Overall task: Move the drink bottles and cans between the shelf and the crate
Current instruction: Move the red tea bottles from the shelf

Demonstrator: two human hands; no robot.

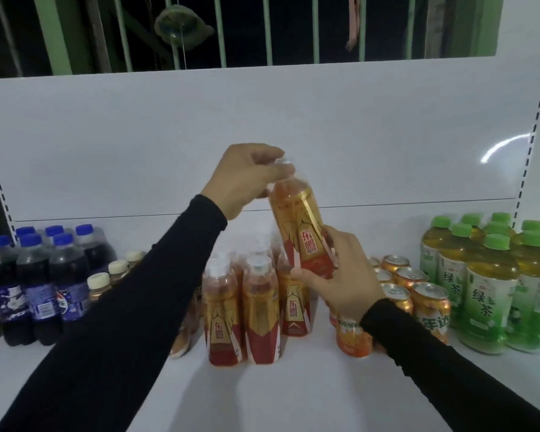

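Far left on the white shelf [293,397]: cola bottles [35,288], blue caps, dark liquid, packed in a tight cluster. Just right of them, a few small bottles with cream caps [106,280], partly hidden behind the left sleeve. Left hand [247,179] raised mid-frame, fingers and thumb curled around the clear cap end of a gold bottle [300,226]. That bottle is off the shelf, tilted, top leaning left, held above a group of like gold-and-red bottles [256,310] standing upright at shelf centre. Right hand [343,275] grips the red lower part of the held bottle, fingers wrapped around its base. Both arms in black sleeves. Right of the right hand: orange cans [418,294], upright, in rows, some behind the wrist. Far right: green tea bottles [487,285], green caps, close together against the shelf's right upright. Crate not in view.
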